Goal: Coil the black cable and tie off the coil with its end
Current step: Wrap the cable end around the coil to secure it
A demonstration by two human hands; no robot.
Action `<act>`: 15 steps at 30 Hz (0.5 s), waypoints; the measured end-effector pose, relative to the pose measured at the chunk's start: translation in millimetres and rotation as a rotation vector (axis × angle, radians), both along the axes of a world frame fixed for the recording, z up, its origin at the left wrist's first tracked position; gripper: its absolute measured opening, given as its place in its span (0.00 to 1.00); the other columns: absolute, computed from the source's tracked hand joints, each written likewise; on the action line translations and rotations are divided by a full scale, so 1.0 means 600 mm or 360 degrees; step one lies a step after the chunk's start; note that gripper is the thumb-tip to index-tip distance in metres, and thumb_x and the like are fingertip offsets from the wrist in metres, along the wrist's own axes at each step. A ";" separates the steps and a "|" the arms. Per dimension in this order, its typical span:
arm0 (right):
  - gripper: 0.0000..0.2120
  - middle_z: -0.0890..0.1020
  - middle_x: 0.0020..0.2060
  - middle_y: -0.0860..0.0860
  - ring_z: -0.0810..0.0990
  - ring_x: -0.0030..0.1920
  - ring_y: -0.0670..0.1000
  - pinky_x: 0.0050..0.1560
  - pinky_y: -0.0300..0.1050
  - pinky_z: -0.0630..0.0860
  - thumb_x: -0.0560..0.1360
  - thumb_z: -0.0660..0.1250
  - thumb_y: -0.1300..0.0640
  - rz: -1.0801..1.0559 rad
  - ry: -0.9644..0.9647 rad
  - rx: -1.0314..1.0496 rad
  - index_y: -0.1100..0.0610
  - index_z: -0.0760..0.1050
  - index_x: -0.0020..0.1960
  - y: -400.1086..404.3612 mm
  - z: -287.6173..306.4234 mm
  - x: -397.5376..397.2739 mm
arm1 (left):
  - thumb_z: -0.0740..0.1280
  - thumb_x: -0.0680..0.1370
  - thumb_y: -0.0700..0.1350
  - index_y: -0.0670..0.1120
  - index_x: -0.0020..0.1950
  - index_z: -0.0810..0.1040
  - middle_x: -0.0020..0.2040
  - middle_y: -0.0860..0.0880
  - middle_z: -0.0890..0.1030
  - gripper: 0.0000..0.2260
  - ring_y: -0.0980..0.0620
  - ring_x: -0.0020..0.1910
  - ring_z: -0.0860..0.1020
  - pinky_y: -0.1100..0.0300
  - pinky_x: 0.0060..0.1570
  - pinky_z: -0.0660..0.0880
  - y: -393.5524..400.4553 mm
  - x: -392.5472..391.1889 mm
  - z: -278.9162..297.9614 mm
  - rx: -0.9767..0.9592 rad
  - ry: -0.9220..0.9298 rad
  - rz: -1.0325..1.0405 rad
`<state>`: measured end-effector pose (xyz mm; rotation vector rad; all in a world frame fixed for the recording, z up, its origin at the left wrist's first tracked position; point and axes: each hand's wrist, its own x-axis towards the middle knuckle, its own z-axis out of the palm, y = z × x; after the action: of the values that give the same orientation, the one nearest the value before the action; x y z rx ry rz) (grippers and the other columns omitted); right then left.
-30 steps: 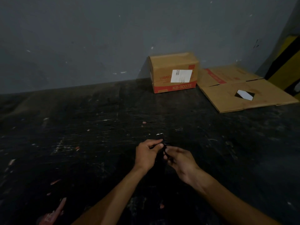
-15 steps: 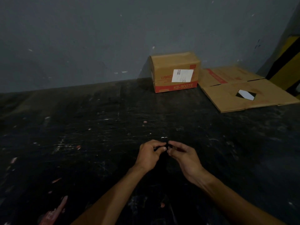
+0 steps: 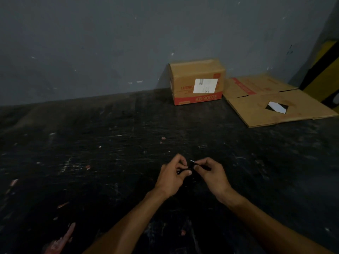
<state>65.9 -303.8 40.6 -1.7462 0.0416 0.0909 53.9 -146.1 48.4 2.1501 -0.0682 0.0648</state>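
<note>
My left hand (image 3: 171,177) and my right hand (image 3: 212,175) meet over the middle of the dark, scuffed bench (image 3: 91,162), fingertips nearly touching. Between them is the black cable (image 3: 191,166), a small dark bundle that is hard to make out against the black surface. My left hand pinches it between thumb and curled fingers, and my right hand pinches it from the other side with thumb and forefinger. A pale glint shows at the top of the bundle; I cannot tell what it is. How many loops the cable has, I cannot tell. Well behind, against the grey wall (image 3: 110,43), stands a closed cardboard box (image 3: 197,82) with a white label, and just beside it, to the right, lies a flattened cardboard sheet (image 3: 266,107)
</note>
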 end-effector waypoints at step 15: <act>0.10 0.82 0.47 0.48 0.80 0.50 0.47 0.53 0.43 0.76 0.74 0.69 0.64 0.0095 0.0173 -0.0095 0.50 0.82 0.48 0.004 -0.013 0.017 | 0.74 0.73 0.45 0.49 0.43 0.80 0.41 0.51 0.85 0.03 0.57 0.42 0.83 0.55 0.48 0.80 0.013 0.005 -0.011 -0.0035 0.0204 -0.0081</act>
<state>75.9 -301.3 32.7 -1.8014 0.0722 0.2304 56.7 -138.3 41.7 2.1241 -0.0472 -0.1011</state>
